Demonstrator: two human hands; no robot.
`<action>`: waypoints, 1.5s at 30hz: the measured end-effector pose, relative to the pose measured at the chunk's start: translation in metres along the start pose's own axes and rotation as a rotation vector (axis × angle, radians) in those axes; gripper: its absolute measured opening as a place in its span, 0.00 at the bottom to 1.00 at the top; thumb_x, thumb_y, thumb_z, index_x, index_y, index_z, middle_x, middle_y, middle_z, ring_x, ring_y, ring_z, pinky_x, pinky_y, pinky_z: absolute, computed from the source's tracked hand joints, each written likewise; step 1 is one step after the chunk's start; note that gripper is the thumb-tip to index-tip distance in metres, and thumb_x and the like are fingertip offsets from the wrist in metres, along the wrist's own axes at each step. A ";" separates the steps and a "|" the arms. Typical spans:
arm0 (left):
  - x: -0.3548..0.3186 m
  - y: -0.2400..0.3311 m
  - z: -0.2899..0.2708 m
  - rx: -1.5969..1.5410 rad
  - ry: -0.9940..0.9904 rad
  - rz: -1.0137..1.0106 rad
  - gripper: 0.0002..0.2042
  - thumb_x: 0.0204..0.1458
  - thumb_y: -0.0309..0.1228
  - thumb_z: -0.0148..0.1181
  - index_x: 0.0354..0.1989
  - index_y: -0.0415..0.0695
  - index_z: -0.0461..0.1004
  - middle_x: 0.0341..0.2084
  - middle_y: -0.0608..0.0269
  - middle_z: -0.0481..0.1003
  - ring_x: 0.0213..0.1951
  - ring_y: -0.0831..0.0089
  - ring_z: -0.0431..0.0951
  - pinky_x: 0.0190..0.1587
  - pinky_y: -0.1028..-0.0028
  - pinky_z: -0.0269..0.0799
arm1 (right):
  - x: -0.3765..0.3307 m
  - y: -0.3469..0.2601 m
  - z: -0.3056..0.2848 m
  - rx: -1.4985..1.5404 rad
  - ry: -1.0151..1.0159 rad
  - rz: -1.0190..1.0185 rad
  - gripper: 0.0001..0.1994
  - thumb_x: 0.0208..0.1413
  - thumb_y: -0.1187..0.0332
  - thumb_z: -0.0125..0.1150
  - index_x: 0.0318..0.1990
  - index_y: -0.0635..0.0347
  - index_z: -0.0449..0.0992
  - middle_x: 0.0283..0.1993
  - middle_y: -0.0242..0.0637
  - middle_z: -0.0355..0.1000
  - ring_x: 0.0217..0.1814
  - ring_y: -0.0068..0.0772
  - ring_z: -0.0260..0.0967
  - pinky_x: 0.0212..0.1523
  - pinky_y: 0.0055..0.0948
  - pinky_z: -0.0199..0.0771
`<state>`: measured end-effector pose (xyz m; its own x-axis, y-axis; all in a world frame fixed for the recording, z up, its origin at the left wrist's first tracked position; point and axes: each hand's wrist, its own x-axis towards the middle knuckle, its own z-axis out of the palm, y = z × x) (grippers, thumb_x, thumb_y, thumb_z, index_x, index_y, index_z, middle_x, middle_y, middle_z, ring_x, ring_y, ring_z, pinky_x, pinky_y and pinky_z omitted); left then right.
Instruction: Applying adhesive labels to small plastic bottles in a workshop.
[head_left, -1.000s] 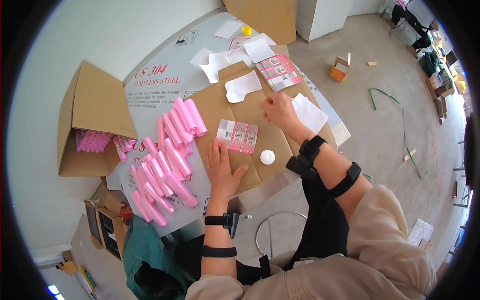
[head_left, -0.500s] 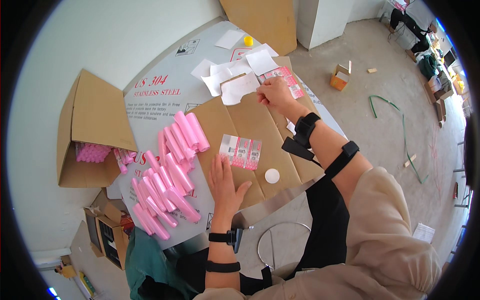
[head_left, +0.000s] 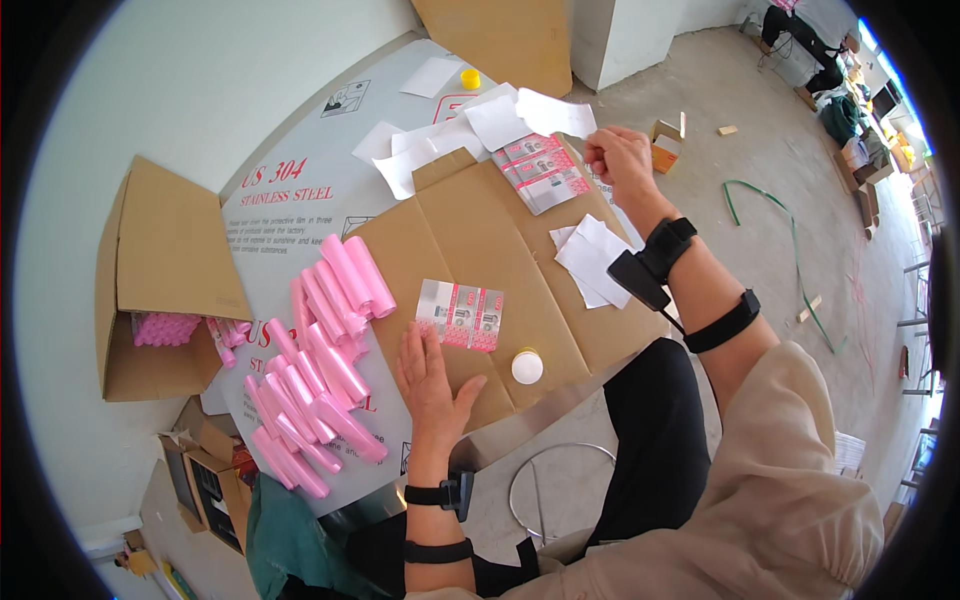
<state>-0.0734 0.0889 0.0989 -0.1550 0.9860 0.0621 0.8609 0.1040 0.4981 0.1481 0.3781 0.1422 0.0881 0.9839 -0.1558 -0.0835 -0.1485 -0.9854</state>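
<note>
Two hands are seen: the left hand [head_left: 432, 380] and the right hand [head_left: 620, 160]. One white paper sheet [head_left: 553, 112] is held by the right hand. One label strip [head_left: 460, 315] and one white round cap [head_left: 527, 367] are counted on the one flat cardboard sheet [head_left: 520, 250]. One yellow cap [head_left: 470, 78] is seen. One open cardboard box [head_left: 160, 280] is counted. The pink tubes [head_left: 320, 350] are too many and too overlapped to be counted exactly.
</note>
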 end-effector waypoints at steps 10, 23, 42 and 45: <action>0.000 0.003 -0.006 -0.008 -0.031 -0.016 0.45 0.39 0.36 0.66 0.64 0.38 0.46 0.64 0.44 0.45 0.66 0.50 0.43 0.64 0.55 0.37 | 0.001 -0.018 -0.035 -0.803 -0.540 0.064 0.12 0.43 0.63 0.62 0.18 0.63 0.73 0.13 0.31 0.67 0.13 0.18 0.59 0.14 0.19 0.55; 0.004 0.002 -0.002 -0.007 -0.062 -0.018 0.45 0.42 0.44 0.64 0.65 0.40 0.46 0.65 0.45 0.44 0.65 0.47 0.43 0.64 0.54 0.38 | 0.112 0.037 0.088 -1.137 -0.098 -0.790 0.25 0.36 0.66 0.65 0.47 0.57 0.72 0.47 0.46 0.70 0.50 0.43 0.67 0.48 0.35 0.68; 0.003 0.119 -0.124 -1.203 0.260 -0.209 0.21 0.55 0.34 0.55 0.53 0.33 0.64 0.46 0.51 0.71 0.48 0.66 0.72 0.52 0.70 0.66 | -0.161 -0.103 -0.034 0.279 -0.907 -0.439 0.11 0.31 0.85 0.48 0.23 0.66 0.76 0.38 0.39 0.74 0.42 0.26 0.69 0.48 0.25 0.68; -0.008 0.145 -0.127 -1.575 0.043 -0.199 0.17 0.54 0.30 0.56 0.49 0.31 0.67 0.41 0.53 0.74 0.43 0.72 0.74 0.48 0.72 0.68 | -0.192 -0.101 -0.034 0.327 -0.986 -0.374 0.14 0.26 0.84 0.46 0.23 0.65 0.77 0.39 0.40 0.74 0.42 0.27 0.69 0.49 0.26 0.67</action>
<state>-0.0090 0.0794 0.2801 -0.2355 0.9666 -0.1006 -0.5112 -0.0352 0.8587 0.1737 0.2011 0.2695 -0.6553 0.6310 0.4152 -0.4880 0.0660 -0.8704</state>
